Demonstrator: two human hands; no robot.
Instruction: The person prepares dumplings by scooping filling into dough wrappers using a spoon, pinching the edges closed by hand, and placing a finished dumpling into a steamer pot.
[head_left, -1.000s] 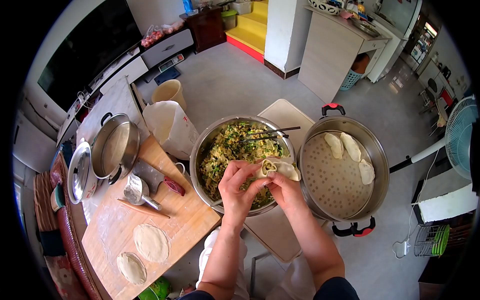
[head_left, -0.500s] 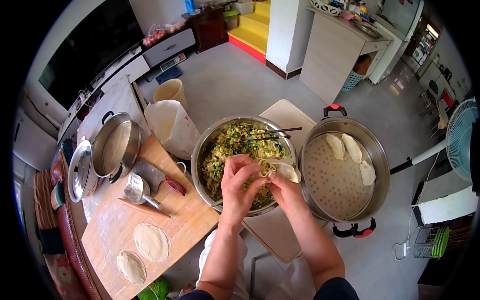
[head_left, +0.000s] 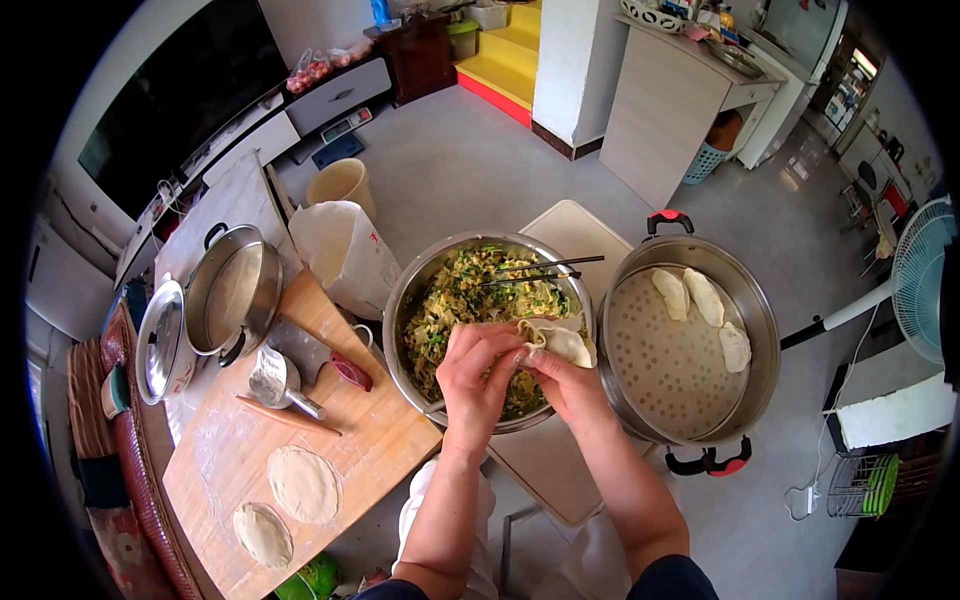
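Note:
Above the metal bowl (head_left: pixel 395 345) of chopped vegetable filling (head_left: pixel 455 285), my left hand (head_left: pixel 474 375) and my right hand (head_left: pixel 572 382) pinch a partly folded dumpling (head_left: pixel 560 343) between them. Its left end is still open and shows some filling; the right part is closed. My left fingers press on the open end, and my right thumb and fingers hold the edge beside them. Black chopsticks (head_left: pixel 540 266) lie across the bowl. To the right, a steamer pot (head_left: pixel 650 390) holds several finished dumplings (head_left: pixel 705 297).
On the left, a floured wooden board (head_left: pixel 370 440) bears two dough wrappers (head_left: pixel 303 485), a rolling pin (head_left: pixel 287 415), a cleaver (head_left: pixel 300 350) and a metal scoop (head_left: pixel 275 380). Behind it are a pan (head_left: pixel 232 290), a lid (head_left: pixel 160 340) and a white bag (head_left: pixel 345 260). A fan (head_left: pixel 922 275) stands right.
My left fingers have shifted right and closed over the dumpling's open end. The dumpling has turned slightly, and less of its opening shows. The bowl and pot stay in place.

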